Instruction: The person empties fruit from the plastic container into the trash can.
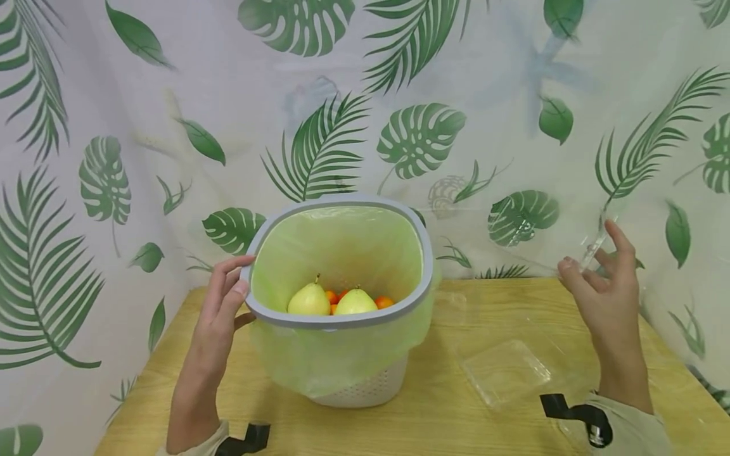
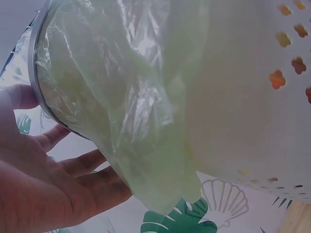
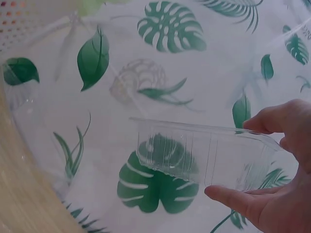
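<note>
A white perforated bin [image 1: 371, 386] with a grey rim [image 1: 342, 322] and a pale green plastic liner [image 1: 342, 354] is on the table. Two yellow-green pears [image 1: 308, 301] show inside, with several small orange-red fruits [image 1: 384, 302] around them. My left hand [image 1: 213, 320] grips the rim at its left side; the left wrist view has the thumb and fingers either side of the rim [image 2: 33, 63]. Off to the right, my right hand [image 1: 616, 304] pinches a clear plastic container [image 3: 204, 155] in the air, held between thumb and fingers. Its inside looks bare.
Another clear plastic tray [image 1: 507, 373] lies on the wooden table [image 1: 439, 418], right of the bin. Behind it, a further transparent piece [image 1: 450, 307] is hard to make out. A leaf-patterned curtain [image 1: 485, 76] surrounds the table at the back and sides.
</note>
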A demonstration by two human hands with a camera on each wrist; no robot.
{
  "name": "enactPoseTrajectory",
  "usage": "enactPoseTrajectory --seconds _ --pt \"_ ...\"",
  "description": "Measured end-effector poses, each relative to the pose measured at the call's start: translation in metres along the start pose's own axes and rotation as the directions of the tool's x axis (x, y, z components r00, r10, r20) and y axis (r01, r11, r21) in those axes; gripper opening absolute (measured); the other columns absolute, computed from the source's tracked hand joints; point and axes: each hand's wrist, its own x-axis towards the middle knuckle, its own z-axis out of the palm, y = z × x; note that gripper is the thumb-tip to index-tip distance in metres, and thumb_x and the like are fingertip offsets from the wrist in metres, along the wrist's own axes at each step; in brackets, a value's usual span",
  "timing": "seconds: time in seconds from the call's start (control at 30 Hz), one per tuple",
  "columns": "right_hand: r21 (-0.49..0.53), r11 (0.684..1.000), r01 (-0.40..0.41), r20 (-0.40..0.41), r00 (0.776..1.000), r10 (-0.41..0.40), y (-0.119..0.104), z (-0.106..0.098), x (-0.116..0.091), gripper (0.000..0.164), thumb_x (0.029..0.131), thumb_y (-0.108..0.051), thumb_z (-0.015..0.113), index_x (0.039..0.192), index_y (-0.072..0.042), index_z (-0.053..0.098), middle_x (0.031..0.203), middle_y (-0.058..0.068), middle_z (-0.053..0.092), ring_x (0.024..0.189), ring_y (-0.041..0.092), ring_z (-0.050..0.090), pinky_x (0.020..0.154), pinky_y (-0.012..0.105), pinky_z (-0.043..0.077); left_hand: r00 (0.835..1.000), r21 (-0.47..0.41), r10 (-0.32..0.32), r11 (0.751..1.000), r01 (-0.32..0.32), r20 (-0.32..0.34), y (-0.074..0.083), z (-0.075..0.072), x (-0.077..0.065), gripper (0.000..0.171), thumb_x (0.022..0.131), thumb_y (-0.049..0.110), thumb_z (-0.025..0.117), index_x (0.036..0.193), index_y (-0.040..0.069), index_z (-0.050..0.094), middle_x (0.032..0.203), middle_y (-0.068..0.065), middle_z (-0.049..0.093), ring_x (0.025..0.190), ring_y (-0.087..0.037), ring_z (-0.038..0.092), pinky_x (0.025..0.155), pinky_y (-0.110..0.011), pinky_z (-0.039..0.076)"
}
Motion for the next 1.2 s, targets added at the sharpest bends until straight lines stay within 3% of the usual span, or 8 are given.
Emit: enactPoseTrajectory --seconds 0.17,0.23,0.43,0.57,0.73,0.83,0.97,1.2 --pt "-0.179 0.982 -0.061 -0.015 0.998 0.059 0.016 -0.010 0.003 0.081 0.100 -0.019 0.065 0.162 -0.042 0.018 0.165 0.027 0.011 0.118 0.028 0.055 0.074 0.011 0.049 1.000 -0.013 0.009 1.000 -0.009 -0.002 -0.001 -0.001 -0.002 0.039 0.111 0.029 0.035 0.147 0.015 0.040 0.144 -0.010 0.049 0.116 -0.032 0.056 0.092 -0.052 0.046" --pt "-0.172 0.982 -0.080 -0.008 0.997 0.080 0.024 -0.012 0.004 0.081 0.100 -0.018 0.065 0.162 -0.041 0.019 0.164 0.029 0.009 0.124 0.039 0.051 0.073 0.012 0.050 1.000 -0.011 0.012 1.000 -0.012 -0.005 -0.001 -0.002 -0.002 0.039 0.111 0.029 0.035 0.147 0.014 0.041 0.144 -0.009 0.049 0.117 -0.032 0.056 0.091 -0.051 0.047" --pt "-0.119 0.979 -0.166 0.053 0.983 0.173 0.048 -0.015 0.007 0.078 0.102 -0.020 0.062 0.164 -0.036 0.016 0.162 0.035 0.000 0.128 0.038 0.047 0.073 0.015 0.054 1.000 -0.011 -0.003 1.000 0.003 -0.009 -0.001 -0.006 -0.004 0.038 0.111 0.028 0.036 0.147 0.015 0.042 0.144 -0.009 0.049 0.115 -0.033 0.057 0.089 -0.041 0.050" --pt "-0.174 0.951 -0.257 0.038 0.963 0.267 0.061 -0.016 0.007 0.074 0.105 -0.031 0.054 0.166 -0.031 0.012 0.164 0.033 -0.002 0.148 0.054 0.013 0.070 0.016 0.054 1.000 -0.009 0.000 1.000 0.000 -0.015 -0.002 -0.007 -0.005 0.038 0.111 0.028 0.036 0.147 0.015 0.042 0.144 -0.008 0.049 0.115 -0.032 0.058 0.088 -0.039 0.051" --pt "-0.243 0.920 -0.307 0.002 0.948 0.317 0.072 -0.015 0.010 0.073 0.106 -0.036 0.047 0.166 -0.016 0.009 0.161 0.037 0.005 0.146 0.058 0.016 0.065 0.013 0.052 1.000 -0.004 0.009 1.000 -0.009 -0.024 -0.002 -0.010 -0.005 0.039 0.111 0.028 0.036 0.147 0.016 0.042 0.145 -0.008 0.049 0.116 -0.031 0.057 0.089 -0.039 0.050" --pt "-0.287 0.904 -0.317 0.038 0.939 0.342 0.077 -0.016 0.012 0.075 0.107 -0.039 0.043 0.164 -0.009 0.004 0.161 0.039 0.001 0.146 0.060 0.011 0.093 0.041 0.055 0.999 0.002 0.006 1.000 -0.006 -0.031 -0.001 -0.012 -0.006 0.039 0.111 0.028 0.035 0.147 0.016 0.042 0.145 -0.007 0.048 0.117 -0.031 0.056 0.091 -0.043 0.049" --pt "-0.358 0.874 -0.327 0.080 0.922 0.378 0.078 -0.017 0.013 0.079 0.107 -0.044 0.040 0.163 -0.004 0.000 0.162 0.038 -0.006 0.146 0.062 0.002 0.107 0.078 0.018 0.999 0.000 -0.001 1.000 0.002 -0.041 0.000 -0.013 -0.007 0.039 0.111 0.028 0.036 0.147 0.016 0.042 0.145 -0.007 0.048 0.118 -0.031 0.056 0.091 -0.044 0.049" --pt "-0.421 0.873 -0.246 0.085 0.947 0.308 0.066 -0.012 0.016 0.075 0.107 -0.040 0.042 0.163 -0.002 0.010 0.163 0.036 0.002 0.146 0.061 0.008 0.108 0.077 0.021 0.999 -0.001 0.001 1.000 -0.001 -0.052 -0.002 -0.013 -0.008 0.040 0.111 0.027 0.035 0.148 0.014 0.042 0.147 -0.008 0.047 0.119 -0.032 0.054 0.093 -0.049 0.047"
